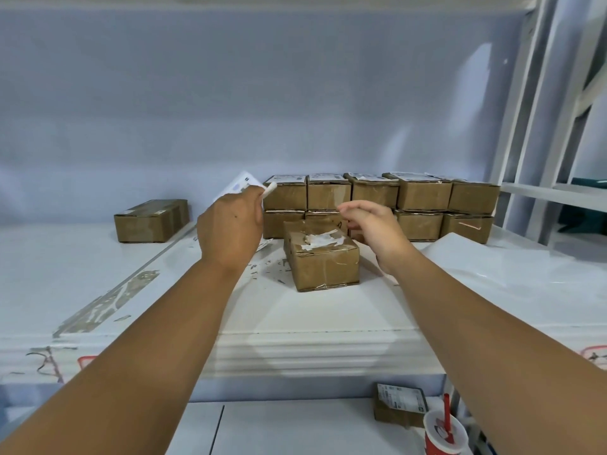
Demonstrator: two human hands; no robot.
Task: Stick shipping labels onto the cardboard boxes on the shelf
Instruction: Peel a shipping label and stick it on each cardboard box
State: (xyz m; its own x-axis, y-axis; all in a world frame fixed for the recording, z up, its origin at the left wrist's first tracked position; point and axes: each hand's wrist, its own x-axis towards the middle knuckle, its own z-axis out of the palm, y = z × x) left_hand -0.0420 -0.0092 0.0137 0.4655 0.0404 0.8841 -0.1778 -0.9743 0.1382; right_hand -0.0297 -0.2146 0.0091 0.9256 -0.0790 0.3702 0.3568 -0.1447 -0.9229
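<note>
A small cardboard box (320,259) stands alone on the white shelf (312,310), its top covered with torn white label scraps. Just left of it, raised above the shelf, my left hand (230,229) grips white shipping labels (239,185) that stick up behind the fingers. My right hand (372,229) hovers at the box's right rear corner with curled fingers, thumb and forefinger close together; whether they pinch anything is hidden. Behind stands a two-high row of several cardboard boxes (423,195), the upper ones bearing labels on top.
One more cardboard box (151,221) lies apart at the back left. Paper scraps litter the shelf around the lone box. Below the shelf's front edge sit a labelled box (399,405) and a red cup with a straw (445,433). A white rack frame (538,126) rises at right.
</note>
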